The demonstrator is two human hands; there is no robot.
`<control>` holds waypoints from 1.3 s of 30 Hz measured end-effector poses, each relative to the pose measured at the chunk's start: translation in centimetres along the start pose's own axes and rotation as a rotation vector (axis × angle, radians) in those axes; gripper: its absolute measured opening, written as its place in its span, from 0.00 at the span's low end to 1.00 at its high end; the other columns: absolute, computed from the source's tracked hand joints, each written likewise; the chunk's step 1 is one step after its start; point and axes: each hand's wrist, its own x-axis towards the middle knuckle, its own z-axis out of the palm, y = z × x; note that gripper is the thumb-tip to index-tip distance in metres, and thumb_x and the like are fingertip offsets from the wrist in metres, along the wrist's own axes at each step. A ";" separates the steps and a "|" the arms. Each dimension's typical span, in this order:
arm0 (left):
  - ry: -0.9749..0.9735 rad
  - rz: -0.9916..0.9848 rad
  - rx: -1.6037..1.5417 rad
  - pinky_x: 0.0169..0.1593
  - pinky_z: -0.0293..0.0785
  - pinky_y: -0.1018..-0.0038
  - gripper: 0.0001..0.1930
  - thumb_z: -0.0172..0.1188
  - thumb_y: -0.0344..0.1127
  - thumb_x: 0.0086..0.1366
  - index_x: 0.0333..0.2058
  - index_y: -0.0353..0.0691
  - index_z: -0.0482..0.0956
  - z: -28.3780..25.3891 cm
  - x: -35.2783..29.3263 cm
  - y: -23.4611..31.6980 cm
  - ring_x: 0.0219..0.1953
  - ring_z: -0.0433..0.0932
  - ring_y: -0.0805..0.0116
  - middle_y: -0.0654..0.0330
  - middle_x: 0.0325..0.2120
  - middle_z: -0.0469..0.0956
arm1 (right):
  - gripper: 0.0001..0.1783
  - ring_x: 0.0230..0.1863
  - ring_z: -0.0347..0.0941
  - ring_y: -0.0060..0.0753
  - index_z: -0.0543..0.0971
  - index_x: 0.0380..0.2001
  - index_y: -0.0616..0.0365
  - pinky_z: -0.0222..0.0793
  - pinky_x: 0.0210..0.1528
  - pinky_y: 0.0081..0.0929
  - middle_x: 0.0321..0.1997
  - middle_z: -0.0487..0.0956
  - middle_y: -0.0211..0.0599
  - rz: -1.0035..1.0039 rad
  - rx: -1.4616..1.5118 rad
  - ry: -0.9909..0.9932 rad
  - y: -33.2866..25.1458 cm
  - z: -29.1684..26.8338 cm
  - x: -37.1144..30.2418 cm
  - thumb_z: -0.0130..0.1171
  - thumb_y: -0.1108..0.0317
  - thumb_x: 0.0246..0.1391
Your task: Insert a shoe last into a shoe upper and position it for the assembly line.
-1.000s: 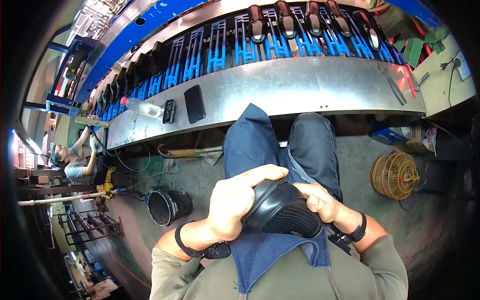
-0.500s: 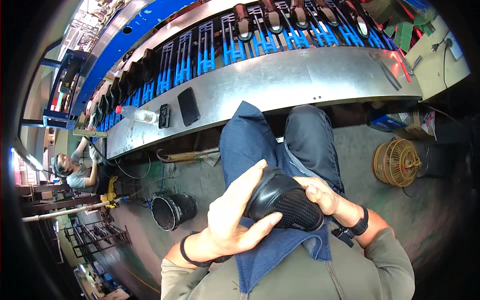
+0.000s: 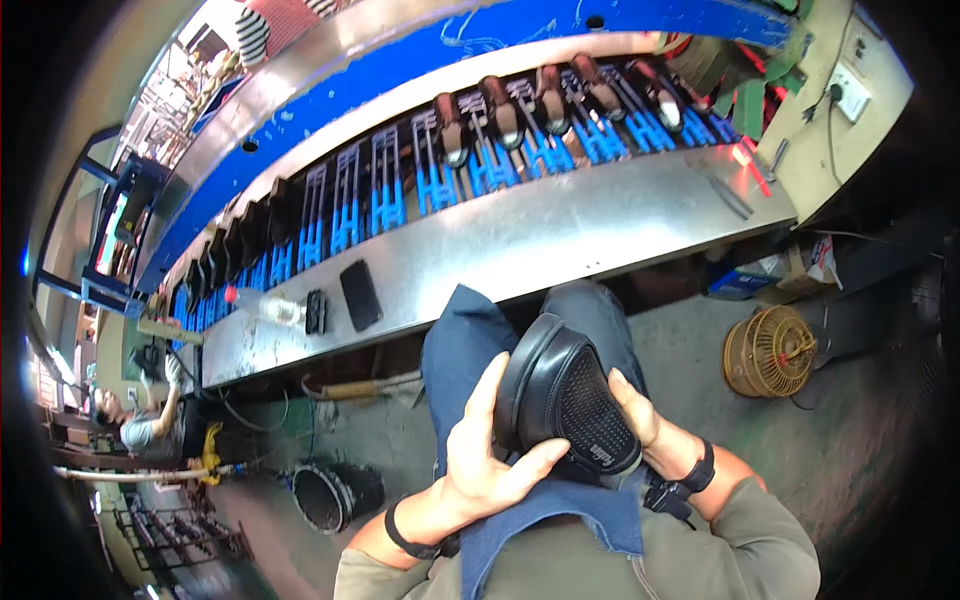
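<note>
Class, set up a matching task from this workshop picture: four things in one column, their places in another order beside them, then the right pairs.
Things:
1. black shoe
2. flat black phone
3. round wire cage
4. black bucket

Places:
A. floor, person's right
B. metal bench
C. between left hand and right hand
D. floor, person's left

Pairs: 1-C, 2-B, 3-A, 4-D

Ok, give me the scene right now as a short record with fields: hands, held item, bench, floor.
held item: black shoe, sole turned up, over the lap
left hand: cupping the shoe's left side and underside
right hand: gripping its right side
bench: metal bench with a black phone on it; blue racks behind it carrying shoes
floor: black bucket, round wire cage
</note>
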 end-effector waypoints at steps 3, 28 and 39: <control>-0.050 0.079 0.066 0.59 0.76 0.65 0.48 0.78 0.33 0.54 0.67 0.21 0.57 -1.1 2.0 0.7 0.54 0.81 0.53 0.39 0.53 0.78 | 0.41 0.70 0.66 0.46 0.59 0.72 0.59 0.62 0.73 0.45 0.72 0.66 0.49 0.047 0.220 0.023 -0.8 1.0 0.2 0.38 0.37 0.70; -0.179 0.260 0.268 0.43 0.81 0.69 0.39 0.65 0.26 0.56 0.66 0.21 0.63 -2.5 2.8 1.4 0.36 0.86 0.50 0.37 0.43 0.82 | 0.36 0.59 0.76 0.40 0.68 0.65 0.64 0.74 0.62 0.37 0.61 0.77 0.48 -0.046 0.349 0.006 0.3 2.0 0.1 0.40 0.42 0.72; 0.437 -0.315 -0.767 0.54 0.77 0.66 0.35 0.74 0.42 0.56 0.57 0.34 0.68 -2.2 1.8 -6.1 0.48 0.80 0.64 0.53 0.48 0.78 | 0.40 0.53 0.77 0.60 0.62 0.64 0.66 0.72 0.57 0.47 0.52 0.77 0.61 -0.183 -1.138 0.197 -3.5 9.6 5.7 0.57 0.44 0.62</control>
